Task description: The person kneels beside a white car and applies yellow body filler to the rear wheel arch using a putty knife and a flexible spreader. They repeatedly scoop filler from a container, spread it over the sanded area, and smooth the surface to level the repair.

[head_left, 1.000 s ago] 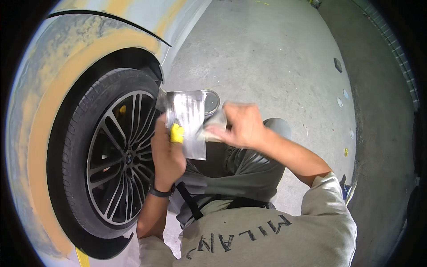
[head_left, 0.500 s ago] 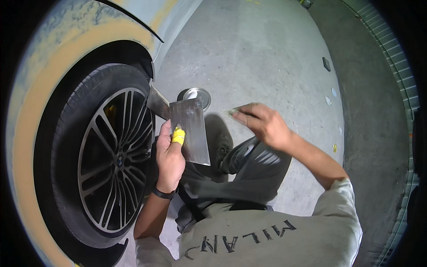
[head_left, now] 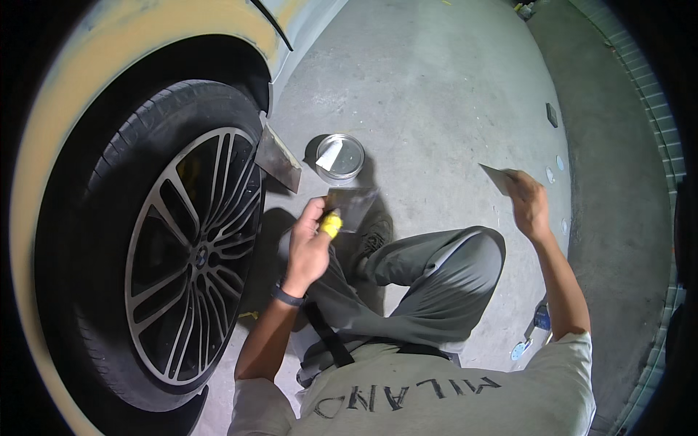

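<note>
Bare grey concrete floor [head_left: 436, 87] stretches beside a car whose wheel arch panel [head_left: 94, 87] is patched in pale yellow-tan; its black tyre [head_left: 182, 102] and multi-spoke wheel rim [head_left: 193, 254] fill the left side. On the concrete, ahead of the person's shoe [head_left: 376, 236], stands a round metal tin [head_left: 350, 156], upright, casting a shadow. A narrow white piece [head_left: 329, 155] slants over its left part; whether it sits inside or lies on top, I cannot tell. Grey shows over the rest of the tin's round top, and I cannot make out whether that is a lid or contents.

Nearer the body, the left hand [head_left: 309, 251] grips a rectangular metal plate [head_left: 356, 207] by its left edge, the thumb, wrapped in yellow tape [head_left: 331, 224], lying over the near face and the fingers closed around the edge. Most of that plate projects to the right, clear of the fingers. Well apart, the right hand [head_left: 528, 203] pinches a thin, flat scraper [head_left: 496, 178] between thumb and fingers; its blade juts out to the left of the fingertips, tapering to a point. Another metal plate [head_left: 278, 161] stands tilted just beside the tyre, left of the tin and out of both hands.
</note>
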Available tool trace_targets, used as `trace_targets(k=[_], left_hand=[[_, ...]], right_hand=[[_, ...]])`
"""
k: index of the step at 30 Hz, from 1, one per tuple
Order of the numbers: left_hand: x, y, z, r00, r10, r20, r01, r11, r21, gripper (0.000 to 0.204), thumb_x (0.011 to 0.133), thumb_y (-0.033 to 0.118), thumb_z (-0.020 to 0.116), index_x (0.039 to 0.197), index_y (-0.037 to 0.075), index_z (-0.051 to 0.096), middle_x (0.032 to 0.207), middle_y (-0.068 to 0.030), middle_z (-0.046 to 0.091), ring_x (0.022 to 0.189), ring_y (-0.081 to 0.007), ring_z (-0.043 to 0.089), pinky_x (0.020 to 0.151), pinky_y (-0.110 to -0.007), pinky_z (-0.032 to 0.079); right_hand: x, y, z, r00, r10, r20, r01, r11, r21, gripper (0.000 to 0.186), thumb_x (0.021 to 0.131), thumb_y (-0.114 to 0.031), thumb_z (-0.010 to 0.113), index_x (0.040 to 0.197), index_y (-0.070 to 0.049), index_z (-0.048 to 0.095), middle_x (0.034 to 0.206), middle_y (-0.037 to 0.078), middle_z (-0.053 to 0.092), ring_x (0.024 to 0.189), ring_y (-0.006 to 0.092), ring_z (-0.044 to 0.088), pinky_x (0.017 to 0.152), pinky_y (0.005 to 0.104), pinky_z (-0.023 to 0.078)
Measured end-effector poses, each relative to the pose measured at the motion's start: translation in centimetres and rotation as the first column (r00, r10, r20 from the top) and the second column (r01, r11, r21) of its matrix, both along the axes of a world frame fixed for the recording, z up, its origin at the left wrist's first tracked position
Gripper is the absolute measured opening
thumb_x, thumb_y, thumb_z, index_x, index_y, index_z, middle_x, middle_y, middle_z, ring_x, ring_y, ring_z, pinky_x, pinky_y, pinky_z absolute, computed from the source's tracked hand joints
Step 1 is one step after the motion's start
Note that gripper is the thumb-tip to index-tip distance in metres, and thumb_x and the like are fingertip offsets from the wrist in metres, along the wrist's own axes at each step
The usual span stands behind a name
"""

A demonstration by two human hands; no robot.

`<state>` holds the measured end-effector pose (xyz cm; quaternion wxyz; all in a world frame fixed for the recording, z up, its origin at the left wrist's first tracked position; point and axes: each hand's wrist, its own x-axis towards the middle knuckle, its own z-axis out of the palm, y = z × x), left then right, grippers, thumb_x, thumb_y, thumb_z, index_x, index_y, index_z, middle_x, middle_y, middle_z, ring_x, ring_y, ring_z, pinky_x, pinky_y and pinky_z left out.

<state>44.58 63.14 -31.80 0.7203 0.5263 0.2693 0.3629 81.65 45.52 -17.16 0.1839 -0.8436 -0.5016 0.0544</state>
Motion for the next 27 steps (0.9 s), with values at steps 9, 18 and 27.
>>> trace_targets(k=[9, 18, 27], left_hand=[[4.0, 1.6, -7.3, 0.992, -0.122, 0.029, 0.125, 0.981, -0.147, 0.031, 0.102, 0.005, 0.050, 0.130, 0.000, 0.063, 0.115, -0.0015, 0.065, 0.101, -0.0097, 0.059, 0.091, -0.023, 0.046], [8.5, 9.2, -7.7, 0.714, 0.035, -0.699, 0.436, 0.758, 0.484, 0.065, 0.086, -0.008, 0.060, 0.150, 0.007, 0.053, 0.154, -0.0172, 0.057, 0.134, -0.0398, 0.060, 0.108, -0.051, 0.050], [19.3, 14.7, -12.6, 0.122, 0.308, -0.944, 0.701, 0.647, 0.301, 0.110, 0.070, 0.056, 0.088, 0.155, 0.001, 0.049, 0.178, 0.0043, 0.009, 0.162, -0.0418, 0.014, 0.115, -0.089, 0.018]], right_hand=[[3.1, -15.8, -10.8, 0.717, -0.523, -0.461, 0.559, 0.826, -0.067, 0.042, 0.108, -0.034, 0.062, 0.093, 0.004, 0.067, 0.079, 0.002, 0.063, 0.076, 0.0110, 0.054, 0.067, 0.0331, 0.047], [-3.8, -24.1, -18.9, 0.379, -0.457, -0.804, 0.684, 0.724, -0.089, 0.030, 0.107, -0.022, 0.059, 0.114, 0.002, 0.076, 0.104, 0.009, 0.078, 0.095, 0.0113, 0.068, 0.084, 0.0322, 0.055], [10.7, -16.5, -19.4, 0.223, -0.348, -0.911, 0.422, 0.876, -0.231, 0.025, 0.109, -0.024, 0.059, 0.107, -0.001, 0.071, 0.098, 0.005, 0.073, 0.080, 0.0151, 0.066, 0.072, 0.0320, 0.055]])
